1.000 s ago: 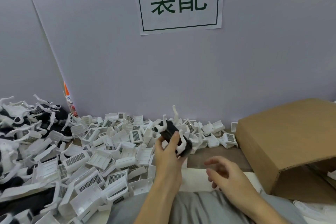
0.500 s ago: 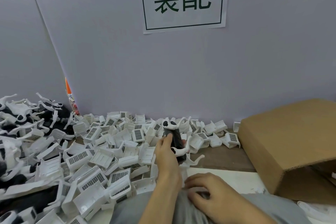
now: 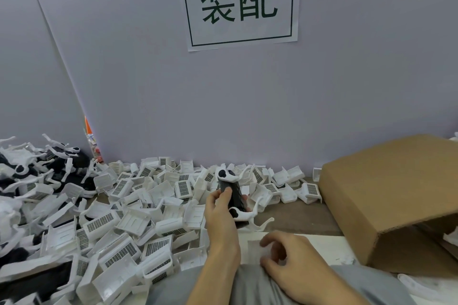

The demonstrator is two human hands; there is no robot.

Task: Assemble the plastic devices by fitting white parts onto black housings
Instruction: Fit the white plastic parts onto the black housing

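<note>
My left hand (image 3: 220, 215) grips a black housing (image 3: 234, 195) and holds it upright above the table. One white part (image 3: 226, 174) sits on the housing's top end, and another white part (image 3: 241, 215) with a curved arm is at its lower end. My right hand (image 3: 290, 262) hovers low by the table's near edge, fingers curled over a pale blurred patch (image 3: 256, 247). Whether it holds anything is unclear. A heap of loose white grilled parts (image 3: 128, 225) covers the table to the left.
A pile of assembled black-and-white pieces (image 3: 27, 176) lies at the far left. A brown cardboard box (image 3: 394, 195) lies on its side at the right. A grey partition wall with a printed sign (image 3: 239, 0) stands behind the table. Bare wooden table (image 3: 304, 218) shows between hand and box.
My left hand turned the housing from tilted to upright. My right hand dropped from mid-air to the near edge of the table and now lifts its fingers slightly.
</note>
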